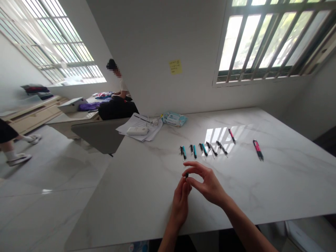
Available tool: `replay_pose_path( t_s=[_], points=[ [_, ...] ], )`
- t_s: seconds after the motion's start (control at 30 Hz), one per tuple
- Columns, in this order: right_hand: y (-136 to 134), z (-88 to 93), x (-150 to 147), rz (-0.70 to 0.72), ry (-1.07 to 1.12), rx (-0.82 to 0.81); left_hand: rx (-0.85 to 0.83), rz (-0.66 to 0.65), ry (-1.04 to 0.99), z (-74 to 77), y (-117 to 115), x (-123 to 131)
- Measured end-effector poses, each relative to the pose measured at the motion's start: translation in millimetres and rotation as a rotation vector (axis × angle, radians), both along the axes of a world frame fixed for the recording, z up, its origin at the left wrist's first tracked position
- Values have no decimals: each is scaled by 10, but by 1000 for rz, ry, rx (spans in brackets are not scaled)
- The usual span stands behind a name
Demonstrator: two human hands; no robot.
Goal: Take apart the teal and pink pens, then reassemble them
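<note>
My left hand is closed upright around a pen, most of which its fingers hide. Only the pen's small black end sticks out at the top. The thumb and fingertips of my right hand pinch that end from the right. Beyond my hands lies a row of pens taken apart, with teal barrels, black parts and thin refills side by side. Farther right rest a single red-and-black pen and a pair of red-and-black pens.
The white marbled table reaches the wall. At its back left are papers with a white device on them, beside a pack of wipes. A yellow note hangs on the wall. Another person sits at the left; someone's legs show.
</note>
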State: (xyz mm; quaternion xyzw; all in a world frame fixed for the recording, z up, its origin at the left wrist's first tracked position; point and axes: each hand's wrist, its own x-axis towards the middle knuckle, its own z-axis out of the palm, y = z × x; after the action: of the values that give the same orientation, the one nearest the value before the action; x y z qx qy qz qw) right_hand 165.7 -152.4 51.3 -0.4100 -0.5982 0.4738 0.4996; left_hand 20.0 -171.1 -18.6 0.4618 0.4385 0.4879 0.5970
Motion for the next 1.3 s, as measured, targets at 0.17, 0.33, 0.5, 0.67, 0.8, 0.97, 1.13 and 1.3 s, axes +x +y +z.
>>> replay_pose_path(
  t_s=[0.17,0.33,0.5,0.67,0.8,0.97,1.13,1.3],
  points=[
    [14,169,41,115,71,-25,161,12,136,-6,15,-26],
    [72,333,93,116,76,44,202,-12,162,53,6,-23],
    [171,701,172,106,168,124,189,-15,146,70,9,-14],
    [399,689,274,-43,192,121,167,30,80,28,29,-26],
    [566,112,271,-211,-164,-19,102,112,22,1,48,-33],
    [600,-504,145,-224,-424,-77,38,157,-77,-51,65,-32],
    [600,-653,82,-213,-421,-74,25,147,-82,-41,58,-27],
    [574,-669,117,-203,-363,-77,35,143,-77,-38,58,-27]
  ],
)
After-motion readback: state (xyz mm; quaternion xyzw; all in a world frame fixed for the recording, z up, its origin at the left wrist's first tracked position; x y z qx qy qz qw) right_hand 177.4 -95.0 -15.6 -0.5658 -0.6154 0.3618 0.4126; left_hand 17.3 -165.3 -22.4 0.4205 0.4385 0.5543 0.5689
